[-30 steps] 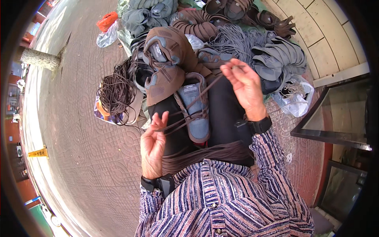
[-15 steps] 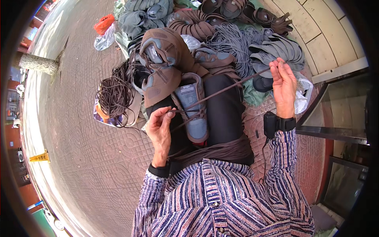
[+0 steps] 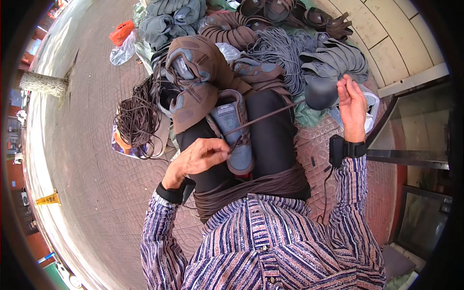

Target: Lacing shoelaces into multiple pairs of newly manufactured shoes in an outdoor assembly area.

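A blue-grey and brown shoe (image 3: 239, 158) lies between my thighs, toe toward me. From its eyelets a dark brown shoelace (image 3: 270, 115) runs taut up to the right. My right hand (image 3: 353, 107) is raised at that side, palm in view, fingertips together at the lace's far end; the last stretch is lost against a blurred dark rounded thing (image 3: 321, 93). Low over the shoe's left side, my left hand (image 3: 205, 155) has thumb and fingers pinched on lace by the eyelets. Another brown shoe (image 3: 195, 104) rests against my left knee.
Brown laces lie bundled (image 3: 140, 113) at the left, with more across my lap (image 3: 251, 191). Beyond my knees are grey laces (image 3: 280, 53), stacked grey shoe pieces (image 3: 336, 60) and brown ones (image 3: 232, 34). A glass-panelled frame (image 3: 411, 121) stands at the right; a tree trunk (image 3: 43, 83) at the left.
My left hand has moved right and slightly down, over the shoe's side, its back now turned up. My right hand has shifted slightly right and down. The view has shifted a little.
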Demonstrator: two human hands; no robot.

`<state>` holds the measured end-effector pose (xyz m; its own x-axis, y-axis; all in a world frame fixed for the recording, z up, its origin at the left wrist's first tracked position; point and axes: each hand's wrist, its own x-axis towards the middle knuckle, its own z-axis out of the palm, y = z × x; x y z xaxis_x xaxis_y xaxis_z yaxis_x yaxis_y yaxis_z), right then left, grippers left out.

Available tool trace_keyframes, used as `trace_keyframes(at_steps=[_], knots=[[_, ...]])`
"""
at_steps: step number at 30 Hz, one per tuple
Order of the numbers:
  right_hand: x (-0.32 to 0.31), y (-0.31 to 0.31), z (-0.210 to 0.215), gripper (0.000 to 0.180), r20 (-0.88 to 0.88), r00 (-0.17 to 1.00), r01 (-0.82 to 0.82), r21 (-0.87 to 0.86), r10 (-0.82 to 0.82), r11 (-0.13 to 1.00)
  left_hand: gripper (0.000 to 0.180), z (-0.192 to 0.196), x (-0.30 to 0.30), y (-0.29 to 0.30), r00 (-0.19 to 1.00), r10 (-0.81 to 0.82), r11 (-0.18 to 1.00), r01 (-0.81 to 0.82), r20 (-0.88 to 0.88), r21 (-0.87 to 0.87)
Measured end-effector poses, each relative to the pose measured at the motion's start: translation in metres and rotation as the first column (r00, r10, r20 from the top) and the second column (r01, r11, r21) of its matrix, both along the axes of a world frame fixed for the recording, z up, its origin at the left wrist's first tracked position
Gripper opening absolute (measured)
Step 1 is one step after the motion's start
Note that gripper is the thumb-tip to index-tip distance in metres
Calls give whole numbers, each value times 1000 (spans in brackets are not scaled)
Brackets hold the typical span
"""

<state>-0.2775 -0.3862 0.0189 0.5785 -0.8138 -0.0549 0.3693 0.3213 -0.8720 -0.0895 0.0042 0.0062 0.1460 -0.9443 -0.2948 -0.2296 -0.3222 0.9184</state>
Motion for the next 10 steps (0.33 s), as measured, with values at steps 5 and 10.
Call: trace_keyframes(at_steps=[5,10], knots=[[-74,-81,9,19,76,922,386,-160,-379,908,31,-6,-7,2,879,476,854,-468,-20,-227],[-36,-29,-46,21,-192,973,-205,-487,125,849,38,-39,-16,3,855,517,850,-517,-21,-106]])
